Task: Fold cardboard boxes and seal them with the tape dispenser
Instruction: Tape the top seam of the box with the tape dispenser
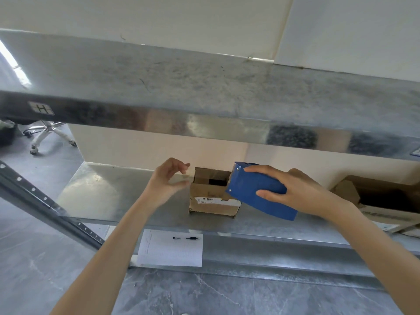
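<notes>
The fingers of your right hand are curled round the blue dispenser, thumb underneath. Its toothed end points left and hangs over the right edge of the box. Your left hand holds nothing, with its fingers loosely spread just beside the box's upper left corner. The box stands on the shelf between your hands, its top apparently still open. The left hand is nearer the flaps, so it would likely press them shut before the dispenser runs leftward across the seam.
</notes>
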`<state>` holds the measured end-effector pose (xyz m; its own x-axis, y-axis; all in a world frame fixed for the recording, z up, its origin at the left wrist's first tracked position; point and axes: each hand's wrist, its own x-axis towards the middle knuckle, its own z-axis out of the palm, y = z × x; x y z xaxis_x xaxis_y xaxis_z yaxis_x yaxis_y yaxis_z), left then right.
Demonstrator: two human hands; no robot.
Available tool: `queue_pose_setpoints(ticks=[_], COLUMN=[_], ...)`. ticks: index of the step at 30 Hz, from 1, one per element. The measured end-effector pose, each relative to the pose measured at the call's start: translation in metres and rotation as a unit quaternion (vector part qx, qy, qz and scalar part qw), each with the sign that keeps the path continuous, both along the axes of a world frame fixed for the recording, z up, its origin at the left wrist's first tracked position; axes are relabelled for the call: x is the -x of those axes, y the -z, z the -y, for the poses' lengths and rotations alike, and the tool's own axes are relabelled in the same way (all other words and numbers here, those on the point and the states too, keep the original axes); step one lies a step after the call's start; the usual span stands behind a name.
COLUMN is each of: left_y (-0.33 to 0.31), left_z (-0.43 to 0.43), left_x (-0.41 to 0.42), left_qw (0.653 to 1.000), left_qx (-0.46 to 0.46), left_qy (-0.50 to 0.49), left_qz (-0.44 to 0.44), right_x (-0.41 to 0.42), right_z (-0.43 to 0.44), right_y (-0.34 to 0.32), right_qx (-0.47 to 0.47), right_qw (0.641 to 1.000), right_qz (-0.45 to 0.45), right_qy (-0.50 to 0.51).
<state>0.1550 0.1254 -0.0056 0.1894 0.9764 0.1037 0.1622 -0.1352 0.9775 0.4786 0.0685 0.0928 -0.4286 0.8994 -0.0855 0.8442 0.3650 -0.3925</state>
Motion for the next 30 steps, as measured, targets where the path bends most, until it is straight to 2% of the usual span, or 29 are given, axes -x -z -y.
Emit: queue_pose_setpoints(ticks=[8,15,30], left_y=[0.014,0.021,0.038], left_z=[-0.001,-0.005,-0.002], left_x=[-0.015,-0.022,-0.042], left_qw=[0.999,0.996,0.980], left_qx=[0.004,-0.014,-0.065], left_qy=[-0.030,-0.033,-0.089], left_qz=[0.013,-0.078,-0.163], right_x=[-0.001,-0.004,-0.006], right_z=[-0.001,-0.010,-0.039], right_y=[0.005,0.006,0.021], right_qx=[0.035,0.081,0.136], right_qw=[0.999,0.997,0.990], right_qz=[0.014,-0.010,-0.035], right_qy=[0.000,0.007,0.009])
